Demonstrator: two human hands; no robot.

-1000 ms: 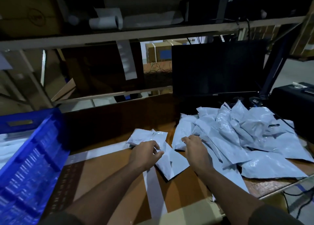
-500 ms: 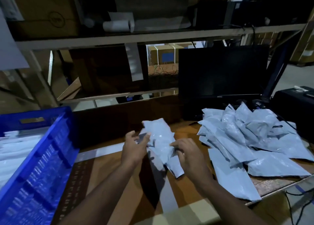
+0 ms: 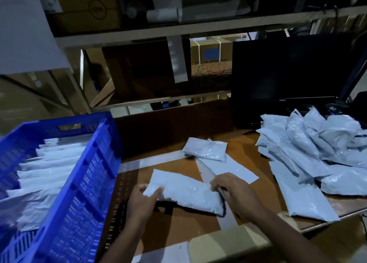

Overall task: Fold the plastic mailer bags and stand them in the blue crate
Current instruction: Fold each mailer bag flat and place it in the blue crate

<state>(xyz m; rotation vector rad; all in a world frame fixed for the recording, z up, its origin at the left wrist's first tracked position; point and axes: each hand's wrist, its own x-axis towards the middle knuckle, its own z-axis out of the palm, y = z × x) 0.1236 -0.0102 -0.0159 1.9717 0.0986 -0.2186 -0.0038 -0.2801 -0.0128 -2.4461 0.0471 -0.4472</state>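
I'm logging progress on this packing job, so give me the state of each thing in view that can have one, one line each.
Left hand: grips the held mailer's left end.
Right hand: grips its right end.
Held mailer: folded, lifted off the table.
Second mailer: lying on the table, beyond the hands.
Mailer pile: loose, heaped at right.
Blue crate: partly filled with mailers standing in a row.
Monitor: screen dark.

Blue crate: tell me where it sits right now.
In the head view the blue crate stands at the left of the table, beside the left hand, with folded mailers standing inside.
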